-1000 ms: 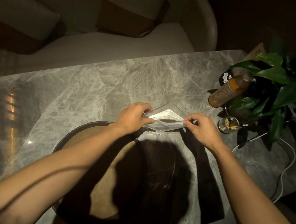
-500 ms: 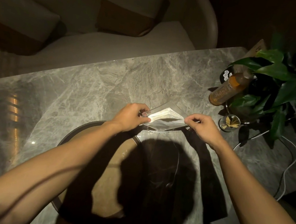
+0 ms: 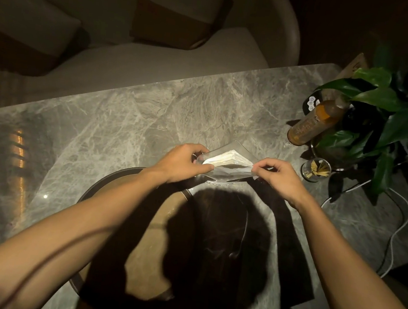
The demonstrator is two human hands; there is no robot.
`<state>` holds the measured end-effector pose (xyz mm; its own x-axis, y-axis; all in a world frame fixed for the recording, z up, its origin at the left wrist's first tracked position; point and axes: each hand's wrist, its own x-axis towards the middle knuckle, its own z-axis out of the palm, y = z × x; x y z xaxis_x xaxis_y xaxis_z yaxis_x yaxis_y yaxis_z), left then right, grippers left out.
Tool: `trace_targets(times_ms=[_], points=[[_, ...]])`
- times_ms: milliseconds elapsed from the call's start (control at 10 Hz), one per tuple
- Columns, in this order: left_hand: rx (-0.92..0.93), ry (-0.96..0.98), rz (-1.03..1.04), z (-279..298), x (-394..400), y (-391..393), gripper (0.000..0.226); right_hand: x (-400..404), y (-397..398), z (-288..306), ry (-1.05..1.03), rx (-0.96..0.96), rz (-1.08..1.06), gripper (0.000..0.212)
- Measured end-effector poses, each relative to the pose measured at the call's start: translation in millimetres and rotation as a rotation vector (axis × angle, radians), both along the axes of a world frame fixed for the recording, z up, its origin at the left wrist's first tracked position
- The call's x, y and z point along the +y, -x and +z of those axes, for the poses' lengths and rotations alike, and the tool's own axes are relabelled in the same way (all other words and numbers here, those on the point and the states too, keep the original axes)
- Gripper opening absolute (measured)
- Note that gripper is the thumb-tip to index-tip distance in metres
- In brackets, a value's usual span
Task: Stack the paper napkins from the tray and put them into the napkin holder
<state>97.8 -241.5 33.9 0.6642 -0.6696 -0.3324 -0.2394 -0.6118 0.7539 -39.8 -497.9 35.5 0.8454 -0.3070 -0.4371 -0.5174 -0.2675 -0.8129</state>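
A stack of white paper napkins [image 3: 230, 158] stands inside a clear, triangular napkin holder [image 3: 231, 176] on the marble table, just beyond the round tray [image 3: 117, 178]. My left hand [image 3: 180, 163] grips the holder's left corner, its fingers curled round the edge. At the holder's right corner, the fingertips of my right hand [image 3: 280, 176] pinch the edge. The tray's brown inside lies under my left forearm and in my shadow, and no napkins show on its visible part.
An orange-brown bottle [image 3: 313, 123], a small glass of toothpicks [image 3: 316, 169] and a leafy potted plant [image 3: 388, 118] crowd the table's right end. A white cable [image 3: 402, 220] trails off the right edge. A cushioned bench [image 3: 132, 58] runs behind the table.
Both hands stay on the holder's corners. The left fingers have shifted slightly along the left edge; the napkin stack looks unchanged.
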Motion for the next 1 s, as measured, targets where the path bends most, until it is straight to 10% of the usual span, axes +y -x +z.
trace_targets(times_ms=[700, 1000], points=[[-0.054, 0.013, 0.121, -2, -6, 10, 0.031, 13, -1, -1, 0.019, 0.031, -0.133, 0.007], [-0.016, 0.019, 0.192, 0, 19, 17, 0.046, 50, 20, 5, 0.348, -0.075, -0.254, 0.013]])
